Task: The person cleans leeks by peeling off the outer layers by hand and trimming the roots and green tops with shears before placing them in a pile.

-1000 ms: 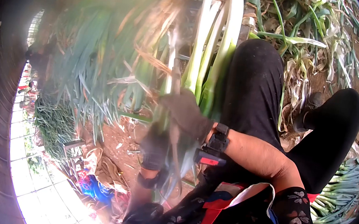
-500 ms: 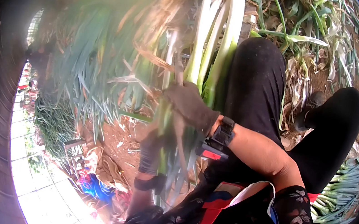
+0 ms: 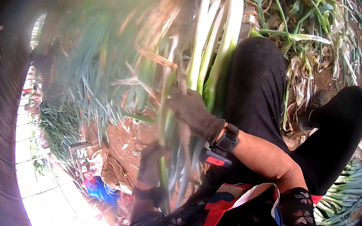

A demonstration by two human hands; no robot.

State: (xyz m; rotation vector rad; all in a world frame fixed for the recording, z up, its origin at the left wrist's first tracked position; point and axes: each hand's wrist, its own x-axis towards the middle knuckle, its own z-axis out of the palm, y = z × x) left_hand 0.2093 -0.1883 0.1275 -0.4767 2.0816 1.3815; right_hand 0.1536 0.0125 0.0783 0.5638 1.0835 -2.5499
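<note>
My right hand [image 3: 195,112], in a dark glove with a black watch at the wrist, is closed around long green onion stalks [image 3: 167,88] and a brownish strip. Below and left of it is my left hand [image 3: 151,162], gloved and blurred, beside a green stalk; its fingers are too smeared to make out. Several thick onions with white stems [image 3: 201,37] lie between my right hand and my bent knee [image 3: 259,68]. Green leaves hang below my right hand toward my lap.
A large heap of green onions [image 3: 91,63] spreads at the left. Dry leaves and scraps [image 3: 301,79] cover soil at the upper right. More onions [image 3: 340,200] lie at the lower right. Blue and red cloth [image 3: 101,189] and mesh are at the lower left.
My right hand has shifted slightly right and down. My left hand has moved slightly down, and a green stalk now shows more clearly beside it.
</note>
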